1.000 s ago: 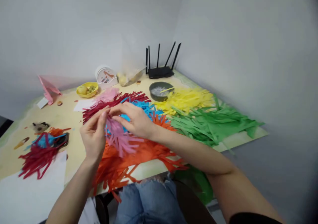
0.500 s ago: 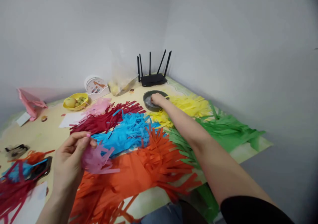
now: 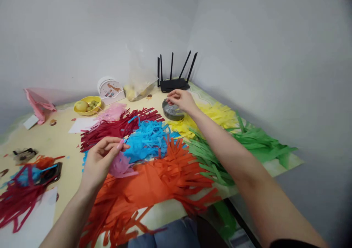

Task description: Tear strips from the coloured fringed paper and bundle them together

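Note:
My left hand (image 3: 100,160) pinches a bunch of fringed pink paper (image 3: 121,166) above the orange fringed paper (image 3: 154,185). My right hand (image 3: 181,99) reaches far out over a dark round dish (image 3: 172,111) near the back of the table, its fingers curled together at the dish's rim; what they hold, if anything, is too small to make out. Blue fringed paper (image 3: 148,138) and dark red fringed paper (image 3: 115,125) lie between the two hands.
Yellow paper strips (image 3: 217,114) and green paper strips (image 3: 247,140) lie along the right wall. A black router (image 3: 173,83), a clear bag (image 3: 137,90), a round tin (image 3: 109,88) and a yellow fruit bowl (image 3: 87,105) stand at the back. A phone (image 3: 51,173) lies left among finished tassels.
My right hand let go of the pink paper and reached out to the dark dish, then lifted slightly at its rim. My left hand kept the pink paper.

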The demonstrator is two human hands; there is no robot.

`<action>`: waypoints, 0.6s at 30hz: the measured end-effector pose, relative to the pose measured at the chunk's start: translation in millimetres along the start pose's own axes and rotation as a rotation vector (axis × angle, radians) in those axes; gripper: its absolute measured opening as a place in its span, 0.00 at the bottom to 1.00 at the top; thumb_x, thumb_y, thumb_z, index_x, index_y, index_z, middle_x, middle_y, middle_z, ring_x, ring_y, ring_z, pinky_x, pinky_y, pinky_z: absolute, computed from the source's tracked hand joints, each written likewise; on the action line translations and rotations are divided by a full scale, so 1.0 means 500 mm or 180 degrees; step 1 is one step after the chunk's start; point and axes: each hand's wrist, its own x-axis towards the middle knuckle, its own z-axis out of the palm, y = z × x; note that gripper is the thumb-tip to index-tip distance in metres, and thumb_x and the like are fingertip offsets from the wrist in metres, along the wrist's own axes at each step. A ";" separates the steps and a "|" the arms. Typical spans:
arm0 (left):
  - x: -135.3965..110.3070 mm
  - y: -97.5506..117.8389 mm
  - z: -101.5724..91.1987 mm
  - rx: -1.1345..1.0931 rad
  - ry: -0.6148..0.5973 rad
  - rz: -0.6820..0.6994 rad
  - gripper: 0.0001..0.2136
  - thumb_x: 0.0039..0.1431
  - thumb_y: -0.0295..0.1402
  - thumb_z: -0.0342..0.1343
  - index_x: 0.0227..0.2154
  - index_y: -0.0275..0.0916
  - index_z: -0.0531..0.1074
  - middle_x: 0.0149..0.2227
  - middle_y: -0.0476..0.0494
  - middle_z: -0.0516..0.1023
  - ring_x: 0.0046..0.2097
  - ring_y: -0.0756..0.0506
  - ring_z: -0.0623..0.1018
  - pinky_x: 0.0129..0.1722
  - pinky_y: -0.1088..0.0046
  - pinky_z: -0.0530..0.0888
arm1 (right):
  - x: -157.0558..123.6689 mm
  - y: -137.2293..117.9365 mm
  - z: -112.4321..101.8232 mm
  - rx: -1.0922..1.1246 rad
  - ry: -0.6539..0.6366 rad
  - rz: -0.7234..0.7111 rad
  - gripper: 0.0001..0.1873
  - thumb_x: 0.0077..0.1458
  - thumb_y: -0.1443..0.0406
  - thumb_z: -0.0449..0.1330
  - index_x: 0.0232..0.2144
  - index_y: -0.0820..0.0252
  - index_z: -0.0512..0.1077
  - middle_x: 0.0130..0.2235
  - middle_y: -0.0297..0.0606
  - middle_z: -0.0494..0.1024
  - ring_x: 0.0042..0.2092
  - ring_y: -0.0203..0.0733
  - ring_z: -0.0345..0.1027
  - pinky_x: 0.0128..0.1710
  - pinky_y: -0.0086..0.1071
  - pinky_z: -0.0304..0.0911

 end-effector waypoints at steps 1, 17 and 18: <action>0.000 0.001 0.006 -0.0008 -0.0036 0.0073 0.17 0.51 0.44 0.71 0.35 0.36 0.78 0.31 0.39 0.85 0.35 0.44 0.83 0.34 0.73 0.77 | -0.028 -0.024 0.005 0.0353 -0.0018 -0.0148 0.13 0.63 0.60 0.59 0.44 0.65 0.72 0.42 0.47 0.84 0.37 0.37 0.79 0.41 0.30 0.73; -0.119 0.033 0.045 0.0566 0.0044 0.1390 0.05 0.59 0.34 0.63 0.31 0.37 0.78 0.33 0.45 0.83 0.35 0.47 0.80 0.39 0.72 0.76 | -0.405 -0.281 0.080 0.2718 -0.0937 -0.0545 0.21 0.50 0.49 0.71 0.34 0.59 0.74 0.29 0.36 0.81 0.28 0.36 0.75 0.31 0.32 0.75; -0.127 0.035 0.040 0.0684 0.0077 0.1453 0.05 0.60 0.33 0.62 0.31 0.38 0.78 0.33 0.45 0.83 0.35 0.47 0.80 0.39 0.72 0.76 | -0.411 -0.285 0.082 0.2678 -0.0941 -0.0542 0.21 0.50 0.49 0.70 0.34 0.59 0.74 0.29 0.36 0.81 0.29 0.36 0.75 0.31 0.32 0.75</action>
